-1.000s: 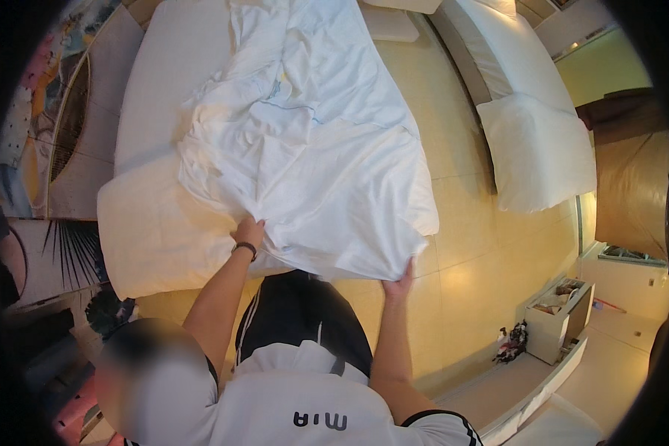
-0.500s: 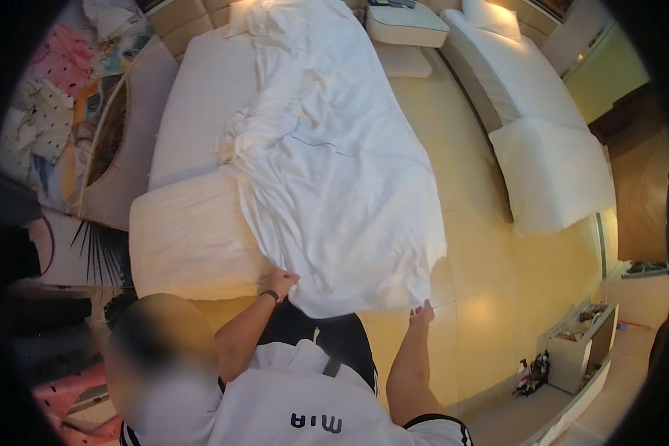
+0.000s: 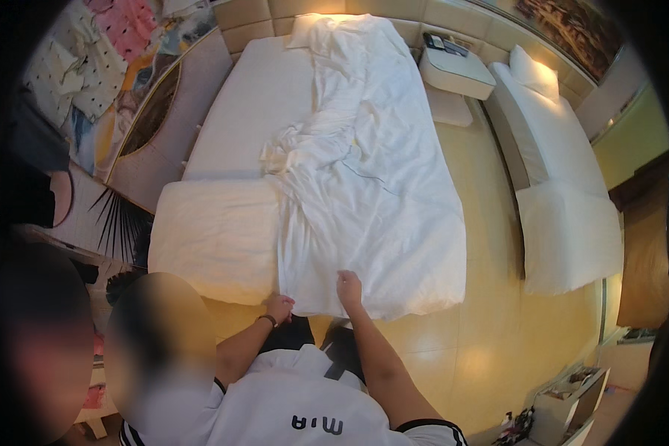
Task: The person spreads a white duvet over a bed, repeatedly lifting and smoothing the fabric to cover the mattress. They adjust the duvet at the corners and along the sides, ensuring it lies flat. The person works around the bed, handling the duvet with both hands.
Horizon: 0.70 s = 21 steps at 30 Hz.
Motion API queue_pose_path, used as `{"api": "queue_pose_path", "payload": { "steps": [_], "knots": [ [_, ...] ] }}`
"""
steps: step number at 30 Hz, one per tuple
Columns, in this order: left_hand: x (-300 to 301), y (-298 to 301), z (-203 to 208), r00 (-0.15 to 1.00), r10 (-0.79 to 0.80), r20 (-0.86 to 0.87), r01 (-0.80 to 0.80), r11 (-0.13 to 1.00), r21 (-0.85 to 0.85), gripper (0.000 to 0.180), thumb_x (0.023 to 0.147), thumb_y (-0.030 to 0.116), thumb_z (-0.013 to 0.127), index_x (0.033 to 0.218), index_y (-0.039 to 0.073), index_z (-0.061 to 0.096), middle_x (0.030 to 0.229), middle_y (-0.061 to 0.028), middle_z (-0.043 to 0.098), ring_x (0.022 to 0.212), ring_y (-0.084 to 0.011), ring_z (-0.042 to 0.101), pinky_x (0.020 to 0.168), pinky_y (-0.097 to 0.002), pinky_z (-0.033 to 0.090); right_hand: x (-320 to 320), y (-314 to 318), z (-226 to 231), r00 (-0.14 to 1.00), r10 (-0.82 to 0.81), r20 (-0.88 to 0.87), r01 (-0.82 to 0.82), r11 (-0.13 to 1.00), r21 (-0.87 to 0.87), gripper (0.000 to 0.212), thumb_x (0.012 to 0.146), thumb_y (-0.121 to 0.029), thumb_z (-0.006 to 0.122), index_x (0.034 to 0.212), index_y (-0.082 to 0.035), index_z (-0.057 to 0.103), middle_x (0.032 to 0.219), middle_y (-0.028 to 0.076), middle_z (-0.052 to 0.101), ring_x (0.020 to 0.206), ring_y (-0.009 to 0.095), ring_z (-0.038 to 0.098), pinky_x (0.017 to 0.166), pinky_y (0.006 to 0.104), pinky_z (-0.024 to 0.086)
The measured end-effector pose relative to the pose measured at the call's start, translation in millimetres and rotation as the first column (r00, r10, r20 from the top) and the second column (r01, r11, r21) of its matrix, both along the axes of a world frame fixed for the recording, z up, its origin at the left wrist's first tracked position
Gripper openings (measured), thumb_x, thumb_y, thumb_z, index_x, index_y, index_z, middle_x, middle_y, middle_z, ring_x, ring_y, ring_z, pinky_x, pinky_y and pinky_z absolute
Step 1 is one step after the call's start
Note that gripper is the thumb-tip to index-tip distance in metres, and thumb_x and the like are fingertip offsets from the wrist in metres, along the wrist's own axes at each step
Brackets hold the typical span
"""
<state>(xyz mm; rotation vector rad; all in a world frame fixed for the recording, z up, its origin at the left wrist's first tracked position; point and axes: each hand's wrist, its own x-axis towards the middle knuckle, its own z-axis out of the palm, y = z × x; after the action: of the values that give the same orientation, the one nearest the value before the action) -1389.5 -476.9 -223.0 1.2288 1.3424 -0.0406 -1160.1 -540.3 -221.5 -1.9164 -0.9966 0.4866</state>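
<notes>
R hand (image 3: 348, 290) has left R corner of sheet (image 3: 412, 245) vs 0.5 s ago, now over near edge, grip unclear; corner lies free on bed (image 3: 234, 108). L hand (image 3: 279, 308) at near-L corner, grip unclear too; L edge bunched.

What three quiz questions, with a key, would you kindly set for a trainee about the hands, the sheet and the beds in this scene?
1. Multiple choice: Which wrist wears a dark band? A) the left only; B) the right only; C) both.
2. True or false: The rumpled white sheet stops short of the left edge of the wider bed.
3. Fill in the blank: Between the wider bed and the narrower bed stands a low white ____.

Key: 1. A, just behind the left hand. 2. True. 3. Nightstand.
</notes>
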Motion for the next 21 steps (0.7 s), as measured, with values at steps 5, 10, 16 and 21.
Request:
{"api": "queue_pose_path", "payload": {
  "steps": [5, 10, 16, 21],
  "knots": [
    [-19.9, 32.2, -8.0, 0.992, 0.115, 0.048, -0.106, 0.982, -0.159, 0.015, 0.078, 0.011, 0.055, 0.089, 0.001, 0.058, 0.069, -0.0074, 0.059, 0.055, -0.0164, 0.057, 0.05, -0.031, 0.051, 0.6, 70.8, -12.4, 0.993, 0.072, 0.091, -0.061, 0.991, -0.119, 0.025, 0.075, -0.007, 0.053, 0.098, -0.001, 0.056, 0.093, 0.02, 0.055, 0.087, 0.035, 0.053, 0.076, 0.0407, 0.044],
    [-4.1, 92.5, -35.3, 0.993, 0.091, -0.071, -0.059, 0.929, 0.364, 0.027, 0.076, 0.022, 0.057, 0.09, 0.0, 0.057, 0.079, -0.0157, 0.061, 0.069, -0.027, 0.059, 0.067, -0.0357, 0.047, -4.6, 142.1, -4.3, 0.957, 0.032, 0.289, 0.031, 0.977, -0.21, 0.033, 0.073, -0.01, 0.058, 0.104, -0.002, 0.053, 0.098, 0.018, 0.054, 0.095, 0.035, 0.049, 0.081, 0.0418, 0.041],
    [57.2, 164.7, -75.8, 0.982, 0.181, 0.059, -0.189, 0.967, 0.171, 0.039, 0.075, 0.029, 0.059, 0.097, -0.004, 0.057, 0.091, -0.0179, 0.061, 0.085, -0.0302, 0.058, 0.074, -0.0356, 0.045, -10.5, 195.6, -15.7, 0.889, 0.14, 0.436, 0.158, 0.8, -0.578, 0.021, 0.078, -0.015, 0.052, 0.096, -0.005, 0.052, 0.09, 0.014, 0.057, 0.086, 0.033, 0.054, 0.071, 0.0431, 0.044],
    [54.3, 181.4, -57.2, 0.707, 0.636, 0.308, -0.493, 0.756, -0.429, 0.03, 0.082, 0.027, 0.055, 0.093, -0.001, 0.058, 0.08, -0.0056, 0.06, 0.075, -0.0182, 0.056, 0.068, -0.0324, 0.045, -26.2, 205.9, 18.2, 0.968, -0.053, 0.245, 0.155, 0.895, -0.417, 0.014, 0.082, -0.01, 0.045, 0.088, 0.002, 0.049, 0.077, 0.022, 0.055, 0.074, 0.038, 0.054, 0.065, 0.0419, 0.043]
  ]
}}
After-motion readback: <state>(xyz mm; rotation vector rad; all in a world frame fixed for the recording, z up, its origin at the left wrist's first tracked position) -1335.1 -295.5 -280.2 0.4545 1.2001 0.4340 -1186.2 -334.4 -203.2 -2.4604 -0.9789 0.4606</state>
